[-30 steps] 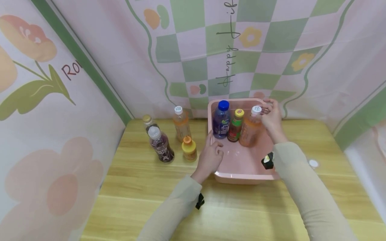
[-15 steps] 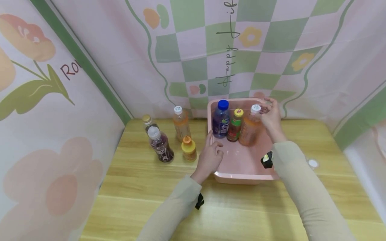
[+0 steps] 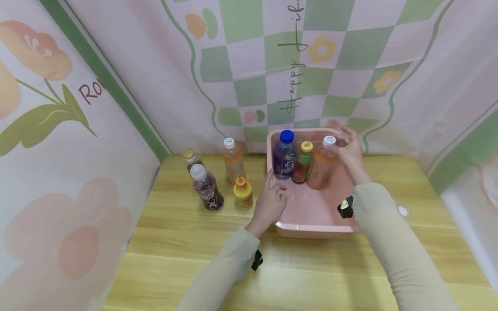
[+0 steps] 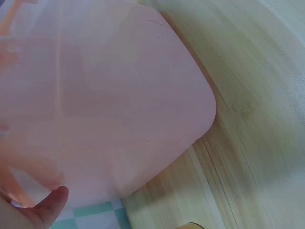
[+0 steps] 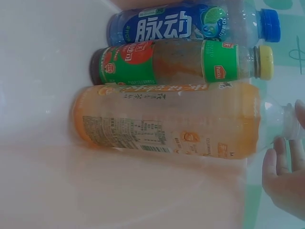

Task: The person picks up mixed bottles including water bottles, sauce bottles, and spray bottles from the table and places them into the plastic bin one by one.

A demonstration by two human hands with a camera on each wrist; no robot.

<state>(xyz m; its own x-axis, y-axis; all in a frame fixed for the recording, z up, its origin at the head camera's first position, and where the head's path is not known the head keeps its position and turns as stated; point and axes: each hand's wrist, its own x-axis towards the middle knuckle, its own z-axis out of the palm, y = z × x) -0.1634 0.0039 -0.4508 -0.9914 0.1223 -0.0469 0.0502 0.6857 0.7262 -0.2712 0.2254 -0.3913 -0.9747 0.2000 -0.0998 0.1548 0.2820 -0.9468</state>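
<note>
A pink plastic basin (image 3: 299, 227) sits on the wooden table, and my left hand (image 3: 269, 206) grips its left rim. In the left wrist view, a fingertip (image 4: 58, 195) lies against the basin's outer wall (image 4: 124, 95). My right hand (image 3: 352, 153) is at the back right inside the basin, its thumb and fingertips around the white cap and neck of an orange drink bottle (image 5: 167, 124). That bottle stands upright beside a yellow-capped sauce bottle (image 3: 301, 166) and a blue-capped drink bottle (image 3: 284, 157).
Left of the basin stand a purple drink bottle (image 3: 209, 190), a gold-capped bottle (image 3: 190, 159), another orange drink bottle (image 3: 234, 166) and a small yellow bottle (image 3: 243, 198). A small white disc (image 3: 403, 211) lies to the right. A patterned curtain (image 3: 249, 65) hangs behind the table.
The view has shifted very slightly. Both hands, the basin and the bottles stay where they were.
</note>
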